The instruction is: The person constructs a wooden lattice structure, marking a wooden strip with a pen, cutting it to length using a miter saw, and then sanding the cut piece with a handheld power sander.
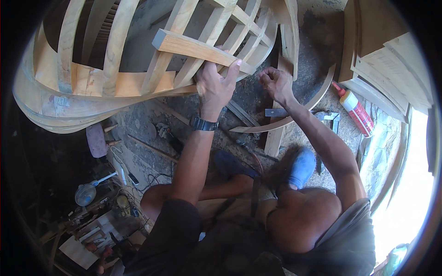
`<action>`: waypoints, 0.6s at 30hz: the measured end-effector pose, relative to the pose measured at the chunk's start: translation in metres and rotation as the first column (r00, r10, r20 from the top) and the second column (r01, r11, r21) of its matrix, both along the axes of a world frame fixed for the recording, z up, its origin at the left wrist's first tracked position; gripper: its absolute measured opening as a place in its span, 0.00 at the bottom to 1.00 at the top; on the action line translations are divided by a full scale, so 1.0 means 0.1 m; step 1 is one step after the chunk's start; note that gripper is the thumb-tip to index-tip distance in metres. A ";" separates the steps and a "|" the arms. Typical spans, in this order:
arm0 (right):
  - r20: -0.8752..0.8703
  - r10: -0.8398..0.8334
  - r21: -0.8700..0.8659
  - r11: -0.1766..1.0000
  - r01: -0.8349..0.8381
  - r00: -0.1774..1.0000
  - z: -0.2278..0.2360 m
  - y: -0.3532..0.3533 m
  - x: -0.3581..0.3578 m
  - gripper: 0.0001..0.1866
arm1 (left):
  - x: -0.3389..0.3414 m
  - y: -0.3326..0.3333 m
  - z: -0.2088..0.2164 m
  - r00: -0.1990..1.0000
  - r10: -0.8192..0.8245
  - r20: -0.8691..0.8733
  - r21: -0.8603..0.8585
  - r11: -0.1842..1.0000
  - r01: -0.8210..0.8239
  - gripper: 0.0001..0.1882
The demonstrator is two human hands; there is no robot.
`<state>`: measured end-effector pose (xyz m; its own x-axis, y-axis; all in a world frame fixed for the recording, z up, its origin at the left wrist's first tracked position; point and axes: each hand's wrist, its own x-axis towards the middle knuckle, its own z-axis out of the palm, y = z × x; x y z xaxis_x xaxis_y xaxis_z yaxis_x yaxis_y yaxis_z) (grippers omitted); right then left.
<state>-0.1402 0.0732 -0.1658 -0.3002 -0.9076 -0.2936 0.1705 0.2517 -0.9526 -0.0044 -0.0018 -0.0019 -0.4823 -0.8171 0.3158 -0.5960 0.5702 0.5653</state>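
Timber block (198,49), squared and pale, sits in front of the ribs (159,71) of the curved wooden frame (87,105), sloping down to your right. Your left hand (215,89) grasps it near its lower right end, thumb on the near face, fingers behind. Your right hand (277,84) is off the wood, just beyond that same end, fingers curled toward the thumb; whether they pinch something small, I cannot tell. Nor can I tell whether the block touches the ribs.

With only 1 hand near 1 end, the upper left end looks liable to tip; a grip nearer the middle, or your right hand brought across to that end, would probably steady it. If you set it on the frame, seek contact with at least 2 ribs and sight along its edge before pressing. Mind your left fingers, which could get trapped between block and rib. The curved strip (258,129) and metal square (276,112) lie by your right forearm (317,131), so lower that arm carefully.
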 end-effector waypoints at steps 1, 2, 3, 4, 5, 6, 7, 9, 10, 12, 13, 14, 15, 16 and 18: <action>0.018 -0.009 -0.015 1.000 0.009 1.000 -0.03 0.00 0.01 0.12 | 0.00 0.00 -0.01 1.000 -0.004 -0.004 0.003 1.000 0.004 0.25; 0.037 -0.017 -0.031 0.999 0.018 0.999 -0.05 0.01 0.02 0.12 | -0.01 -0.01 -0.02 1.000 -0.004 0.003 0.004 1.000 0.004 0.25; 0.060 -0.016 -0.027 0.999 0.018 0.998 -0.05 0.00 0.05 0.12 | 0.01 -0.01 -0.01 1.000 -0.001 0.015 0.003 1.000 0.001 0.25; 0.084 -0.016 -0.023 1.000 0.018 0.996 -0.05 -0.01 0.08 0.12 | 0.02 -0.01 0.01 1.000 0.001 0.027 0.001 1.000 -0.001 0.25; 0.107 -0.017 -0.019 1.000 0.019 0.994 -0.05 -0.02 0.11 0.12 | 0.02 -0.02 0.02 1.000 0.003 0.029 -0.005 1.000 -0.003 0.26; 0.119 -0.007 -0.006 1.000 0.008 0.993 -0.07 -0.02 0.11 0.12 | 0.01 -0.01 0.00 1.000 0.002 0.025 -0.006 1.000 -0.002 0.26; 0.130 0.001 0.007 1.000 -0.002 0.991 -0.10 -0.02 0.10 0.11 | 0.00 -0.01 -0.02 1.000 0.001 0.021 -0.007 1.000 -0.001 0.26; 0.185 -0.013 0.026 1.000 0.008 0.983 -0.09 -0.03 0.11 0.11 | 0.00 -0.01 -0.02 0.999 0.006 0.040 -0.009 1.000 -0.006 0.26; 0.227 -0.034 0.032 0.999 0.028 0.973 -0.05 -0.04 0.13 0.10 | 0.00 -0.01 0.00 0.999 0.009 0.053 -0.012 1.000 -0.008 0.26; 0.299 -0.069 0.044 0.997 0.058 0.952 0.02 -0.06 0.14 0.10 | 0.01 0.00 0.02 0.999 0.011 0.049 -0.002 1.000 -0.011 0.25; 0.330 -0.081 0.050 0.996 0.068 0.940 0.06 -0.07 0.12 0.10 | 0.01 0.00 0.02 0.999 0.012 0.047 0.004 1.000 -0.012 0.25; 0.362 -0.093 0.055 0.995 0.078 0.928 0.10 -0.08 0.12 0.10 | 0.02 0.00 0.02 0.998 0.016 0.058 -0.005 1.000 -0.016 0.24; 0.396 -0.080 0.051 0.997 0.065 0.915 0.10 -0.08 0.10 0.10 | 0.01 -0.01 0.02 0.998 0.018 0.066 -0.014 1.000 -0.018 0.24; 0.431 -0.066 0.047 0.998 0.051 0.900 0.10 -0.10 0.08 0.10 | 0.01 -0.01 0.01 0.997 0.021 0.075 -0.023 1.000 -0.020 0.23; 0.477 -0.064 0.036 0.998 0.053 0.877 0.11 -0.11 0.08 0.09 | 0.00 0.00 0.01 0.997 0.021 0.078 -0.017 1.000 -0.020 0.23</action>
<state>-0.1322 0.0624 -0.1544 -0.1706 -0.8846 -0.4341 0.6185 0.2468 -0.7460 -0.0047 -0.0017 -0.0011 -0.4891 -0.8222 0.2912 -0.6497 0.5662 0.5073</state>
